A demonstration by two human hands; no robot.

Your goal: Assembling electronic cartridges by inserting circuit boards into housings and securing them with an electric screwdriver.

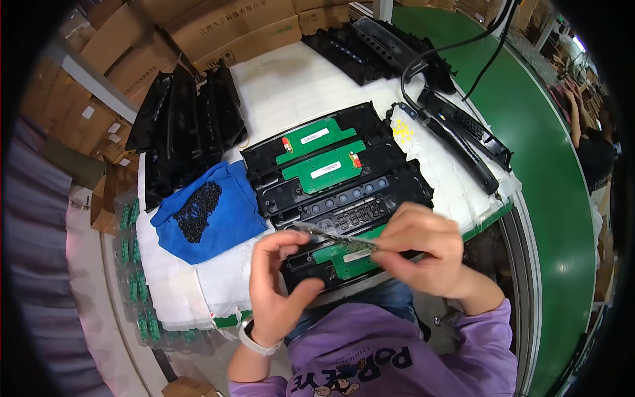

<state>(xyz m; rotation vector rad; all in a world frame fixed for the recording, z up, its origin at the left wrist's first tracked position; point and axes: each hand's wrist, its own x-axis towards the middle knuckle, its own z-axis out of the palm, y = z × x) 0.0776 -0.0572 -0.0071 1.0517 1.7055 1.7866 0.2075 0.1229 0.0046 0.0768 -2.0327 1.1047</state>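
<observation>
Between thumb and fingers, my right hand (426,248) pinches the right end of a thin circuit board (337,237), seen almost edge-on. My left hand (274,281) is at the board's left end, its thumb spread away from the bent fingers; whether a fingertip touches the board I cannot tell. Beneath my hands are several black plastic housings (340,210) side by side. Green circuit boards (314,137) with white labels lie in some of them, including a nearer green board (354,264) partly hidden by my right hand. The uncovered housing shows a row of round buttons.
A blue cloth (231,228) holds a pile of small black screws (198,212). Black plastic parts are stacked at the left (188,126) and far right (390,49). An electric screwdriver (463,155) with a cable lies near small yellow pieces (402,131). Cardboard boxes (225,33) stand behind.
</observation>
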